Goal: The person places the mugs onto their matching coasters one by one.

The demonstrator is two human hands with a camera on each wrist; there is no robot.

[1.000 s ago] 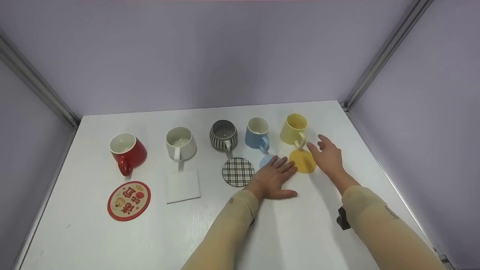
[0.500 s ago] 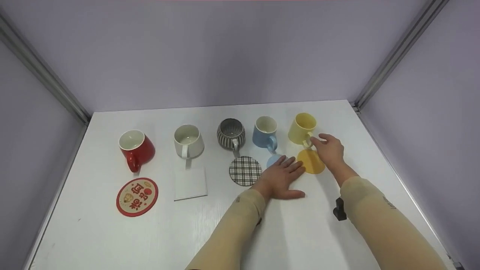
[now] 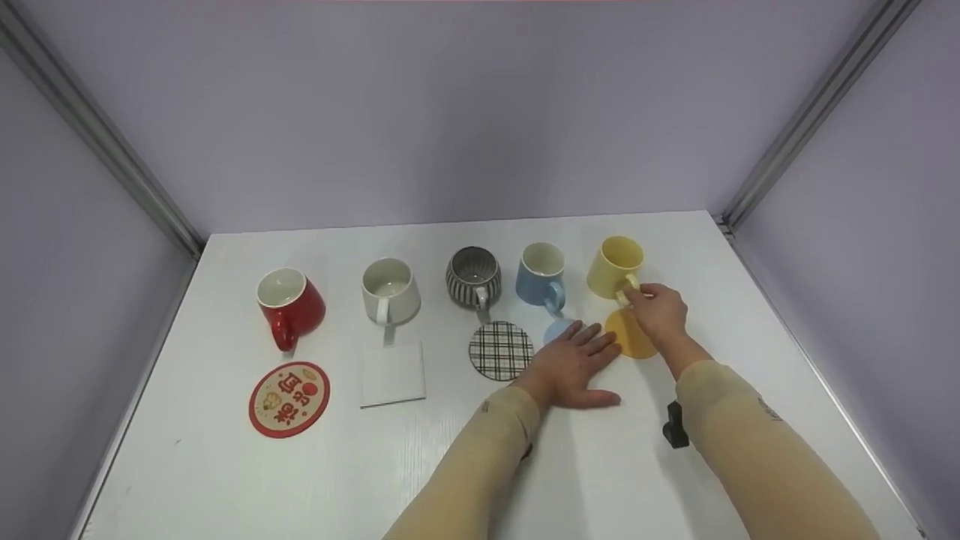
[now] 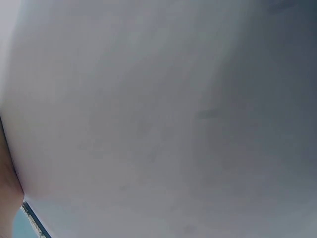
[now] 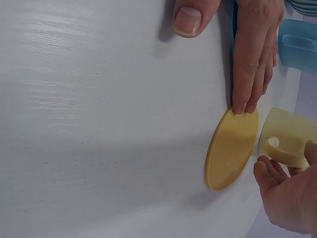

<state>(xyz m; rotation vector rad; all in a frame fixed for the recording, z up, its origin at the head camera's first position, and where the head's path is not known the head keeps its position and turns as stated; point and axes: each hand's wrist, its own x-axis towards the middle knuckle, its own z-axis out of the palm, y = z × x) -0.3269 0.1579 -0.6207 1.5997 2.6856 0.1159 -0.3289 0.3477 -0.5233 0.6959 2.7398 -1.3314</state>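
My left hand (image 3: 570,371) lies flat with fingers spread over the light blue coaster (image 3: 555,328), hiding most of it. Its fingertips touch the edge of the yellow coaster (image 5: 232,148). My right hand (image 3: 658,315) holds the handle of the yellow mug (image 3: 609,271) between thumb and fingers. That mug stands upright on the table, just behind the yellow coaster. To its left stands a blue mug (image 3: 534,289), its handle towards me. The left wrist view gives a blurred pale surface and a bit of skin at the left edge.
Further left stand a grey striped mug (image 3: 461,291), a white mug (image 3: 401,300) and a red mug (image 3: 306,307). In front of them lie a plaid coaster (image 3: 501,351), a square white coaster (image 3: 392,375) and a red-rimmed coaster (image 3: 289,400). Walls enclose the white table (image 3: 337,480).
My right hand has reached left to the yellow mug and taken hold of its handle. The left hand stays on the coaster. The head view has shifted, sliding the scene rightward.
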